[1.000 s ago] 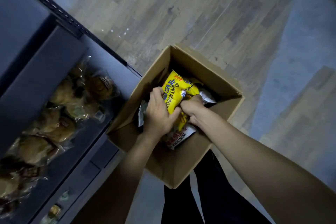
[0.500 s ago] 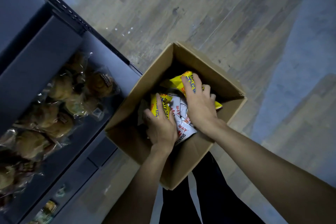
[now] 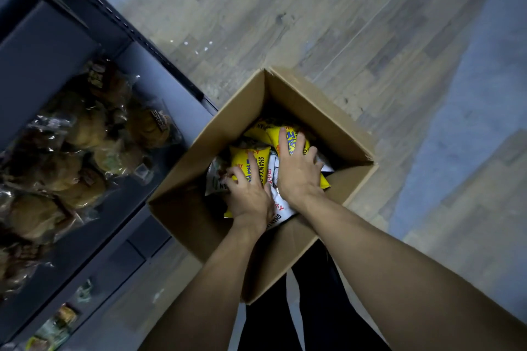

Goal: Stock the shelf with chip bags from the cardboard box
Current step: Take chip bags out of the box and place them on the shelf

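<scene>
Cardboard box (image 3: 308, 100) — open, standing on the wood-patterned floor (image 3: 328, 23) just beside the dark shelf (image 3: 159, 85), in front of the person's legs. Contents: a loose heap of chip bags (image 3: 251, 164), yellow with printed lettering, some showing a white side; how many lie beneath the top layer cannot be told.

Left hand (image 3: 249, 198) — inside the box, on the near-left of the heap, fingers curled over the edge of a yellow bag and gripping it.

Right hand (image 3: 296, 168) — inside the box, fingers spread and fairly straight, pressed flat on the upper yellow bag at the far side of the heap; whether the thumb hooks under anything is hidden.

Shelf, visible tier — holds clear-wrapped brown baked goods (image 3: 85, 134) along its left and middle; no yellow chip bag shows on it. The right end of the tier, nearest the box, shows bare grey surface. A lower tier with small packets (image 3: 61, 322) is partly visible.

Progress, as judged — early or mid-stage: bags are being gathered, none lifted clear of the box rim. Left to do: raise the gathered bags, carry them to the shelf, set them down, and repeat for the rest.
</scene>
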